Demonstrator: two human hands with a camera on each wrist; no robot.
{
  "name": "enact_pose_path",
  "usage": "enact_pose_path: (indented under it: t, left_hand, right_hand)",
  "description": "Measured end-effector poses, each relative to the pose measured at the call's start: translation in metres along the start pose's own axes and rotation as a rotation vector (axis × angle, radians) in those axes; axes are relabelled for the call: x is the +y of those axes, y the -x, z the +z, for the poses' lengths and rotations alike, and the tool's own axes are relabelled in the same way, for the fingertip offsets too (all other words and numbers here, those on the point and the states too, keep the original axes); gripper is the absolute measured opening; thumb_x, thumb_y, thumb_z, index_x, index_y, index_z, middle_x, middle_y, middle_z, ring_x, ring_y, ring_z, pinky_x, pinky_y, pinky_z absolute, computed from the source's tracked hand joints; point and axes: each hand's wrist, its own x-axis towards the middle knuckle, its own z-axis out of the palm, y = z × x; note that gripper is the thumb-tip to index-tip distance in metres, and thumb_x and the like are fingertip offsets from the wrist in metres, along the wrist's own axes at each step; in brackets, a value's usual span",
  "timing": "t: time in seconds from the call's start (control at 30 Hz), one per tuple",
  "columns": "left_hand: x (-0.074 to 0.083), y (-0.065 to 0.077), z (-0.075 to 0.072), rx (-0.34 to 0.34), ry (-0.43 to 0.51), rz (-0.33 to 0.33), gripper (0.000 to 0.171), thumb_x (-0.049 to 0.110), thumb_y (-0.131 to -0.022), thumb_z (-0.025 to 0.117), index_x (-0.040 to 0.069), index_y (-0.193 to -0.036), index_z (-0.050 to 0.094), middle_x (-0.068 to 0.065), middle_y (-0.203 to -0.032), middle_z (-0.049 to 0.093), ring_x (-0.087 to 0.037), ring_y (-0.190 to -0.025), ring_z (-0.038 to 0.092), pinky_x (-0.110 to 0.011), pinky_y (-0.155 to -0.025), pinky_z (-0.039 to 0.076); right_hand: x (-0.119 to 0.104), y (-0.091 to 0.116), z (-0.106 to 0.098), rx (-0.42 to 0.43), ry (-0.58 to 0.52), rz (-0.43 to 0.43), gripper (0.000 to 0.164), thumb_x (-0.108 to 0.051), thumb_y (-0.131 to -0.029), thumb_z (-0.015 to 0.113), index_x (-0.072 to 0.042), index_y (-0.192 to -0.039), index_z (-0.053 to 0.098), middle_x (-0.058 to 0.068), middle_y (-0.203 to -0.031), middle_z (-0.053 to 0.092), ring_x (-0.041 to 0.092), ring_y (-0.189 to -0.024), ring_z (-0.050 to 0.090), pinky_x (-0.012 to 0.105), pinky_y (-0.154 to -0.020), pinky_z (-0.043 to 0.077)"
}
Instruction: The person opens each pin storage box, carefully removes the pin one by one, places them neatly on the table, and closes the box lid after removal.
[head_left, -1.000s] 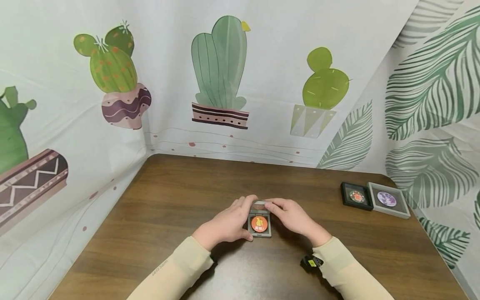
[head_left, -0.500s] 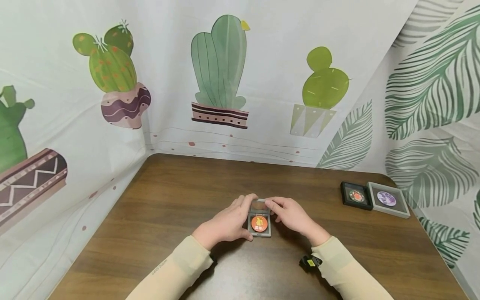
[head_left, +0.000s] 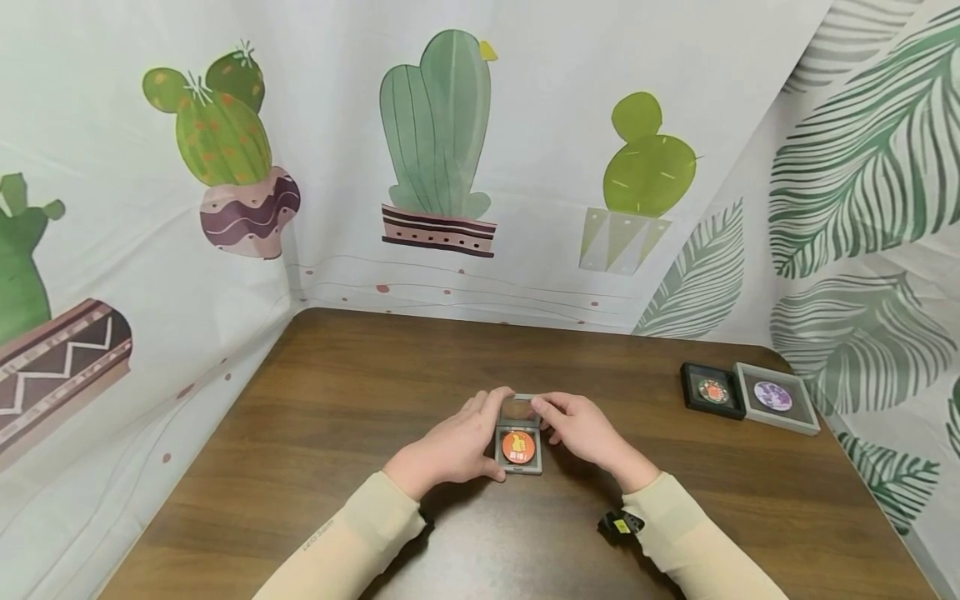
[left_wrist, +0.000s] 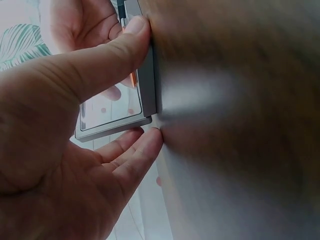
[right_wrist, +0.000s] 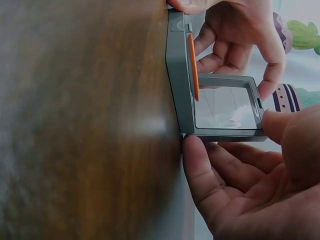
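A small grey hinged display case (head_left: 519,469) stands in front of me on the table, its windowed lid (right_wrist: 227,107) raised roughly upright from the base. On the base lies a round orange badge (head_left: 519,447) with a yellow thumbs-up; the wrist views show it edge-on. My left hand (head_left: 459,442) holds the case from the left, thumb at the base's near corner, a finger reaching up to the lid's top edge. My right hand (head_left: 585,429) pinches the lid on its right side, thumb on its upper edge and fingers bent behind and below it.
At the table's back right sit a black case (head_left: 697,403) with a round badge and, right beside it, a larger grey case (head_left: 802,422) with a purple badge. The wooden table (head_left: 360,367) meets a printed cloth (head_left: 540,167) behind and at the sides.
The lid has swung a little further back, away from the base, so more of its window shows. My right fingers shifted slightly with it; my left hand stayed in place.
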Motion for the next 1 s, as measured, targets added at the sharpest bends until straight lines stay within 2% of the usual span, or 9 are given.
enact_pose_path:
  t: [0.07,0.13,0.23,0.4,0.47,0.67,0.87,1.0]
  left_hand:
    - [0.0,0.0,0.0,-0.001,0.0,0.003,0.117,0.031,-0.081,0.104,0.007,-0.165,0.027,-0.018,-0.139,0.055,-0.031,-0.13,0.059,-0.046,-0.108,0.055]
    - [-0.001,0.001,-0.001,-0.005,-0.001,0.004,0.118,0.031,-0.081,0.104,0.008,-0.166,0.026,-0.017,-0.138,0.056,-0.03,-0.129,0.059,-0.046,-0.108,0.055]
    - [0.0,0.001,-0.001,-0.011,-0.004,0.0,0.119,0.032,-0.081,0.103,0.009,-0.167,0.025,-0.019,-0.142,0.056,-0.032,-0.133,0.058,-0.047,-0.11,0.054]
    - [-0.001,0.001,-0.002,-0.015,-0.002,-0.006,0.12,0.033,-0.081,0.104,0.009,-0.168,0.025,-0.021,-0.146,0.056,-0.034,-0.139,0.057,-0.048,-0.112,0.053]
    - [-0.001,0.001,-0.002,-0.018,-0.001,-0.01,0.121,0.034,-0.081,0.104,0.01,-0.168,0.024,-0.02,-0.147,0.056,-0.034,-0.14,0.056,-0.047,-0.113,0.052]
    - [-0.003,0.0,-0.001,-0.008,0.001,0.004,0.121,0.033,-0.08,0.104,0.008,-0.167,0.025,-0.023,-0.15,0.055,-0.036,-0.144,0.054,-0.049,-0.116,0.05]
    - [-0.004,0.0,-0.001,-0.004,0.01,0.006,0.12,0.032,-0.079,0.105,0.007,-0.167,0.026,-0.026,-0.152,0.054,-0.041,-0.147,0.052,-0.052,-0.119,0.048]
    - [-0.003,0.0,-0.001,-0.007,0.011,0.0,0.121,0.033,-0.079,0.105,0.008,-0.167,0.025,-0.027,-0.154,0.053,-0.043,-0.149,0.051,-0.053,-0.12,0.047]
  right_hand:
    - [-0.001,0.001,0.0,0.0,0.025,-0.009,0.046,-0.04,-0.115,0.063,-0.003,-0.139,0.073,0.007,-0.106,0.076,0.02,-0.08,0.073,0.038,-0.074,0.062]
    - [-0.001,0.003,0.0,0.005,0.079,-0.038,0.05,-0.041,-0.113,0.067,-0.004,-0.146,0.069,0.008,-0.116,0.077,0.019,-0.092,0.075,0.041,-0.081,0.063]
    - [-0.001,0.006,-0.002,-0.014,0.175,-0.102,0.064,-0.04,-0.109,0.072,-0.004,-0.161,0.055,0.008,-0.122,0.076,0.018,-0.098,0.073,0.043,-0.083,0.061]
    - [-0.002,0.009,-0.005,-0.089,0.27,-0.224,0.092,-0.038,-0.102,0.083,-0.006,-0.173,0.033,0.002,-0.107,0.075,0.014,-0.086,0.067,0.036,-0.075,0.056]
    - [-0.002,0.01,-0.006,-0.106,0.284,-0.264,0.101,-0.04,-0.098,0.087,-0.006,-0.174,0.029,0.002,-0.107,0.074,0.014,-0.089,0.068,0.035,-0.077,0.056]
    - [-0.002,0.011,-0.007,-0.14,0.3,-0.331,0.11,-0.038,-0.092,0.094,-0.007,-0.175,0.029,0.005,-0.116,0.07,0.02,-0.102,0.069,0.036,-0.085,0.058]
    - [-0.001,0.011,-0.007,-0.17,0.302,-0.338,0.115,-0.032,-0.088,0.098,-0.008,-0.176,0.027,0.004,-0.124,0.066,0.018,-0.104,0.067,0.035,-0.09,0.058]
    - [-0.001,0.011,-0.007,-0.177,0.314,-0.342,0.118,-0.033,-0.086,0.1,-0.008,-0.176,0.026,0.004,-0.123,0.065,0.019,-0.105,0.066,0.036,-0.092,0.058]
